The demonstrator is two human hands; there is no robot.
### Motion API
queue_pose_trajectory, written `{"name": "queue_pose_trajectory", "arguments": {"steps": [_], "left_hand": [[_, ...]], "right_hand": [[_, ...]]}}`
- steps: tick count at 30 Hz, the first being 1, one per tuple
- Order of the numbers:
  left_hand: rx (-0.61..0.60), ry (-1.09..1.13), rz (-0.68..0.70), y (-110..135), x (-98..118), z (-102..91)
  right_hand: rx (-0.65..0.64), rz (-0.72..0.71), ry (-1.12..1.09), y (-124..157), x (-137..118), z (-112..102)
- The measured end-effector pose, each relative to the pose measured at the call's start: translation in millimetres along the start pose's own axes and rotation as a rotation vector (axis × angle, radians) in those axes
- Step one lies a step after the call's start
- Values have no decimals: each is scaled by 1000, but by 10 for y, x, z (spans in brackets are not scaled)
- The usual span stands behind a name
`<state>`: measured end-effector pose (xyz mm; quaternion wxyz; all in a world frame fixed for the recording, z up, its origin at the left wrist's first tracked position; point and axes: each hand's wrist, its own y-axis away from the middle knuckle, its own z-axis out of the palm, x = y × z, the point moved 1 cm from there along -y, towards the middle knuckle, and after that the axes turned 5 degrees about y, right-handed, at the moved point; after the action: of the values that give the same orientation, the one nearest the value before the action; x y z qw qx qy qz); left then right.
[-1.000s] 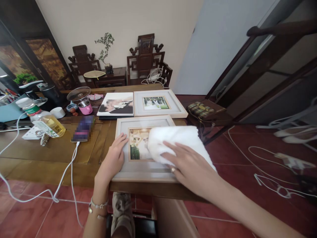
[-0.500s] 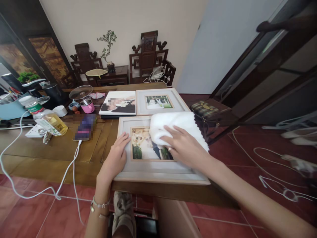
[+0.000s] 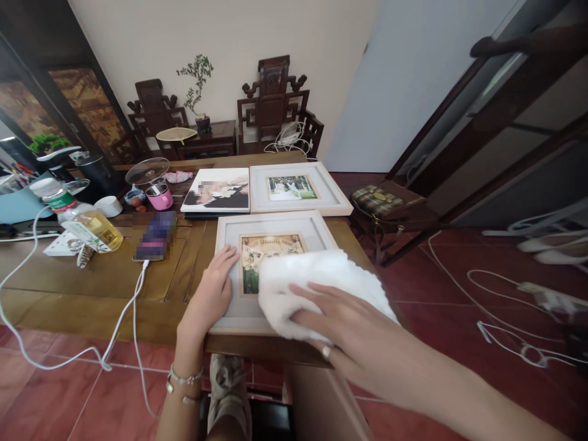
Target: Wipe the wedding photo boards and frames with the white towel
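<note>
A pale wooden picture frame [image 3: 271,228] lies flat at the near edge of the wooden table [image 3: 82,278]. My left hand [image 3: 210,294] rests flat and open on the frame's left border. My right hand [image 3: 342,321] presses a white cloth [image 3: 321,278] onto the lower right of the frame, fingers spread over the cloth. The cloth hides much of the photo and the frame's near right corner.
Two more pictures [image 3: 215,191] [image 3: 294,188] lie side by side behind the frame. A phone [image 3: 156,236] on a white cable, an oil bottle [image 3: 85,217], a pink cup [image 3: 158,197] and a small fan [image 3: 147,171] stand at the left. A stool with a checked bag [image 3: 379,202] stands right. Cables trail over the red floor tiles.
My right hand has drawn the cloth from the frame's upper right toward me, down to its near edge. My left hand has stayed on the left border.
</note>
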<state>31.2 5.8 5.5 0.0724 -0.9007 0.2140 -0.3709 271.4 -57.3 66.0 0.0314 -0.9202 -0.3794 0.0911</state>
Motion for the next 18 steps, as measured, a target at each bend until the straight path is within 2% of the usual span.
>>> {"name": "queue_pose_trajectory", "arguments": {"steps": [4, 7, 10, 13, 18], "left_hand": [[-8, 10, -20, -1, 14, -9], [-4, 34, -22, 0, 9, -10], [1, 53, -29, 0, 8, -9], [4, 52, -34, -5, 17, -12], [-5, 18, -21, -16, 22, -16]], "right_hand": [[123, 36, 191, -274, 446, 215], [193, 135, 276, -489, 867, 231], [209, 173, 289, -651, 1122, 216], [193, 156, 306, -703, 1122, 261], [140, 67, 281, -509, 748, 309]]}}
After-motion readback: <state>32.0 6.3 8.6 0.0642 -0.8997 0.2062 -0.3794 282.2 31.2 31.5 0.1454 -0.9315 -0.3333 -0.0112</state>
